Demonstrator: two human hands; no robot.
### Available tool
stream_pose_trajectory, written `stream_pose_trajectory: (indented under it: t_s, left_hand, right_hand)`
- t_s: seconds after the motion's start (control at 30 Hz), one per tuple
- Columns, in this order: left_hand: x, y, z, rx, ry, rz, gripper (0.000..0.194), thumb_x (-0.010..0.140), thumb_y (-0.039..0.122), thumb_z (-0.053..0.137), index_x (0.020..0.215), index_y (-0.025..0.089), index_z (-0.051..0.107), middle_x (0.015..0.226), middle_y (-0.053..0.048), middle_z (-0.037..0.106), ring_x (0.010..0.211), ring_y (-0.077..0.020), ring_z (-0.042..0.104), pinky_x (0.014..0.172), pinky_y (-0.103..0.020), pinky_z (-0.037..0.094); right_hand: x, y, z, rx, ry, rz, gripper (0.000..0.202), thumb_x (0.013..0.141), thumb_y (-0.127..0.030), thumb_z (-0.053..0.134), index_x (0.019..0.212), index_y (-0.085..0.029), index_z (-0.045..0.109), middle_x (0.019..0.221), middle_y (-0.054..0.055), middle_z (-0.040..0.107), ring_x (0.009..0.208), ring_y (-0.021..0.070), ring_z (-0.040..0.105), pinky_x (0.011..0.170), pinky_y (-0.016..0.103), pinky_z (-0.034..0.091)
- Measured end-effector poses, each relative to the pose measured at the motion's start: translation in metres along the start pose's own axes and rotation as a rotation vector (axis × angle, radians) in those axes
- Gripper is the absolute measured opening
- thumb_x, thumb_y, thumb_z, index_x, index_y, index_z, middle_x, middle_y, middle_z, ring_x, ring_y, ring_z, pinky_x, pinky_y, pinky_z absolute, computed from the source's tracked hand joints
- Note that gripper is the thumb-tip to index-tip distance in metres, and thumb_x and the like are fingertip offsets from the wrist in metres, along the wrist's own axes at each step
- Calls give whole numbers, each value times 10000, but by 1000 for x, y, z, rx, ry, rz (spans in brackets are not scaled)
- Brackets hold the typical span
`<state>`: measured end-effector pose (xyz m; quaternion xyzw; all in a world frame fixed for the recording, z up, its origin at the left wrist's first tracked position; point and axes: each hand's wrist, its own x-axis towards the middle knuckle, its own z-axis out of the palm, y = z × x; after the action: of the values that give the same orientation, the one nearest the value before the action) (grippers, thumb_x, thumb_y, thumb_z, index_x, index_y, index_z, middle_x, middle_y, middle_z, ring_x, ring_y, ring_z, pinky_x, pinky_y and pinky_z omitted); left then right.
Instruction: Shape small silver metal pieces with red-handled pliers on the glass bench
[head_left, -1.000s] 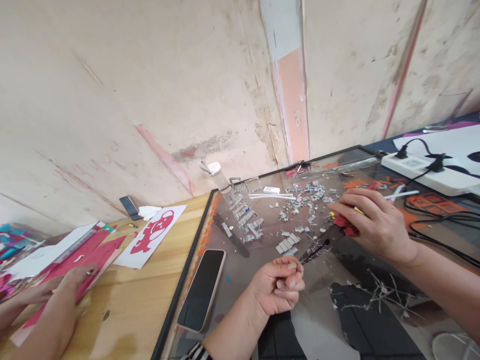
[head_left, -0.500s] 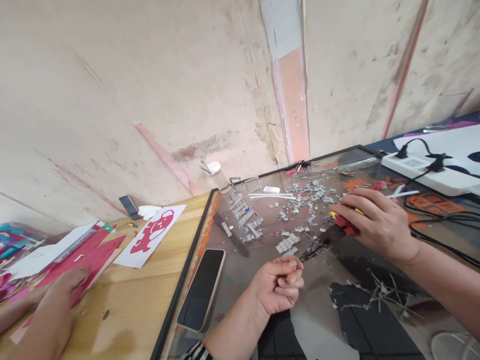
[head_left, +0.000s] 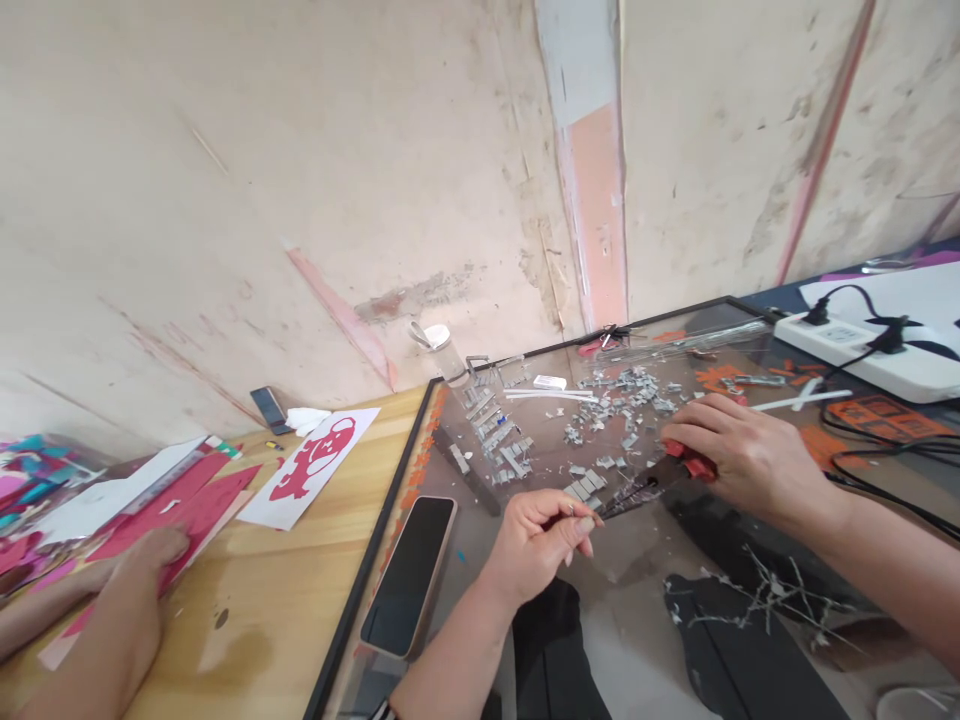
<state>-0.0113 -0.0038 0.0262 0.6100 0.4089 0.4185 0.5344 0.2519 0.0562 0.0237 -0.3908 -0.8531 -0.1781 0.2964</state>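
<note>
My left hand (head_left: 536, 545) is closed in a pinch over the glass-topped table, on something too small to make out. My right hand (head_left: 742, 460) grips pliers (head_left: 651, 484) by their red handles, and the jaws point left to the fingertips of my left hand. Behind the jaws lie small grey metal pieces (head_left: 634, 392), with a short row of flat ones (head_left: 585, 486) close to my left hand. A cluster of thin wires (head_left: 776, 595) rests below my right forearm.
A phone (head_left: 409, 578) lies left of my left forearm. A clear bottle (head_left: 444, 352) stands near the wall. A power strip (head_left: 870, 350) with black cables is at right. Another person's hands (head_left: 154, 555) rest on red paper (head_left: 196, 510) at left.
My left hand has turned, its knuckles now more upward, and has shifted slightly up. My right hand still holds the pliers, a little lower. The view has moved slightly.
</note>
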Motion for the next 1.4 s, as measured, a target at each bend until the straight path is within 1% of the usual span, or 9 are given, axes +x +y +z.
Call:
stream_pose_trajectory:
  t_s: [0.13,0.23,0.3,0.43,0.57,0.7,0.87,1.0,1.4]
  left_hand:
    - [-4,9,-2,367,16,300,180,801,247,570,775,130,705,606,-60,625,572,-118,543,582,-234,404]
    - [-4,6,0,342,2,242,185,803,256,568,794,128,702,619,-60,625,566,-114,545,577,-232,404]
    - [-2,0,2,167,16,72,201,790,301,587,788,127,686,580,-37,609,447,-72,462,473,-206,346]
    - [2,-5,3,-224,34,-199,203,708,325,673,732,124,658,483,-8,587,359,-31,343,390,-174,197]
    - [5,-4,1,-492,-1,-330,184,631,270,728,674,110,647,434,-9,574,316,-8,287,364,-162,128]
    - [5,-6,1,-592,-77,-397,155,609,221,736,659,95,662,417,-19,566,299,1,272,335,-149,95]
    - [4,-9,5,-658,-166,-426,128,598,193,736,650,92,679,403,-23,562,287,2,273,316,-141,92]
    - [4,-11,6,-695,-206,-438,125,600,181,737,658,83,685,403,-25,562,275,5,272,310,-144,86]
    - [4,-11,5,-675,-207,-482,158,570,205,756,651,92,681,400,-16,559,270,3,267,312,-146,84]
  right_hand:
    - [-5,-1,5,161,-317,100,230,678,-58,461,703,-233,607,724,-12,638,666,135,548,529,232,322]
    - [-9,3,7,278,-470,163,237,646,-66,455,689,-238,612,693,-26,639,602,120,544,529,225,336]
    - [-9,7,7,271,-429,204,286,644,-70,452,761,-257,635,764,-19,656,669,143,570,554,238,366]
    - [-4,13,2,62,-178,269,340,673,-78,469,897,-273,635,932,21,654,871,225,569,571,281,414]
    - [-1,9,-6,-93,93,155,364,702,-63,491,998,-230,621,990,66,633,938,250,545,694,329,459]
    - [-1,2,-11,-162,245,16,428,666,-36,530,1057,-198,598,1007,82,610,972,249,529,817,358,455]
    - [0,-2,-11,-171,284,-53,399,684,-101,572,1073,-190,588,999,84,606,1000,251,522,856,365,449]
    - [-2,-5,-11,-140,242,-31,354,730,-149,564,1081,-193,586,1011,93,605,1018,252,515,868,375,439]
    - [-1,-6,-12,-135,176,-21,333,750,-122,531,1067,-210,584,1007,85,596,1003,250,518,835,368,441]
